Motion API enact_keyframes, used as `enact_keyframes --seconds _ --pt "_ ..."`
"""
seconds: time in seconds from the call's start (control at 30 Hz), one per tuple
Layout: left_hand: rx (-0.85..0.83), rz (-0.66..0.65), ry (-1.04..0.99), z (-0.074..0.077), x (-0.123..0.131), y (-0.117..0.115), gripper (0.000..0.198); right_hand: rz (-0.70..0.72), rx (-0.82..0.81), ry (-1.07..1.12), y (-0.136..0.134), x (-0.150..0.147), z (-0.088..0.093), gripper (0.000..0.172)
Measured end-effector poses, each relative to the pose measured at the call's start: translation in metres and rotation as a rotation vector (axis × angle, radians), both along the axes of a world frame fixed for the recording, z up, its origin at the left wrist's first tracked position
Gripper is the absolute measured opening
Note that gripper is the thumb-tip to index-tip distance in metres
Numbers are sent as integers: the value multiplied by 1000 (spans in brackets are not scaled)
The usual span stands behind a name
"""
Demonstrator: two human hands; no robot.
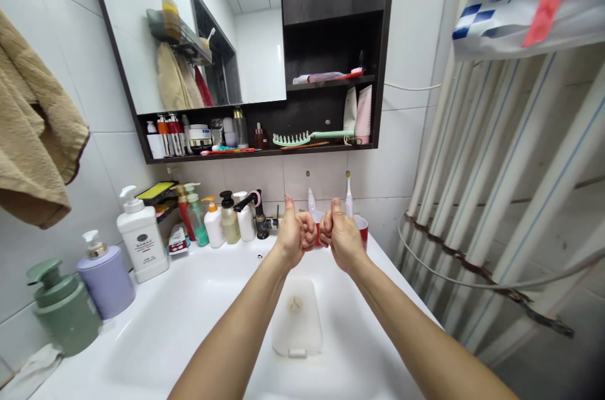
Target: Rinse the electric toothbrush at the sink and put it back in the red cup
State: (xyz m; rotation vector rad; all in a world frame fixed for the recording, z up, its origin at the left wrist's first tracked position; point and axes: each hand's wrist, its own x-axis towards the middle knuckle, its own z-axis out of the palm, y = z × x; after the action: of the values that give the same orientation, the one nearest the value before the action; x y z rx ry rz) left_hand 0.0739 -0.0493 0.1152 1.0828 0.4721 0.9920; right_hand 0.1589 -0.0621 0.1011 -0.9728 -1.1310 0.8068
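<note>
Both arms reach out over a white sink [198, 305]. My left hand [293, 233] and my right hand [341, 233] are each curled into a fist with the thumb pointing up, side by side above the back of the basin. Nothing shows inside either fist. Just behind them stand red cups [362, 228] with toothbrushes [348, 193] sticking up. The black tap [255, 210] is just left of my left hand.
Several pump bottles line the sink's left rim: a green one [61, 308], a purple one [104, 274], a white one [142, 239]. A tan towel [33, 135] hangs at left. A mirror cabinet shelf [259, 151] holds toiletries and a comb. White pipes [496, 198] run down the right.
</note>
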Motion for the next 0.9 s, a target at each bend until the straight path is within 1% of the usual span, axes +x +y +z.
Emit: enact_keyframes --seconds 0.07,0.13,0.23,0.3,0.33,0.4,0.43,0.5,0.57,0.67,0.77,0.83,0.9 --pt "-20 -4 57 -6 3 3 58 -162 -45 -221 8 7 -6 47" --pt "-54 11 119 -17 5 7 58 -306 -88 -354 20 24 -15 46" --pt "-125 50 212 -44 5 13 58 -489 -139 -439 44 61 -34 40" --pt "-186 85 277 -66 3 16 57 -591 -179 -505 58 87 -47 29" --pt "-217 97 304 -76 2 16 56 -612 -203 -540 64 97 -54 24" --pt "-262 116 335 -92 0 17 54 -601 -242 -614 72 111 -65 21" --pt "-268 125 344 -98 -1 18 53 -583 -252 -651 73 114 -70 19" --pt "-233 163 362 -104 -3 18 48 -545 -248 -723 71 114 -76 14" --pt "-147 224 385 -104 -4 20 38 -512 -222 -786 63 107 -78 14" --pt "15 352 426 -96 -2 25 24 -444 -169 -860 40 92 -78 13" --pt "223 498 469 -89 4 33 14 -332 -126 -916 15 72 -80 13" --pt "364 534 486 -88 10 37 21 -263 -114 -939 1 57 -85 14" --pt "453 476 516 -91 14 38 33 -200 -100 -949 -10 42 -93 13"
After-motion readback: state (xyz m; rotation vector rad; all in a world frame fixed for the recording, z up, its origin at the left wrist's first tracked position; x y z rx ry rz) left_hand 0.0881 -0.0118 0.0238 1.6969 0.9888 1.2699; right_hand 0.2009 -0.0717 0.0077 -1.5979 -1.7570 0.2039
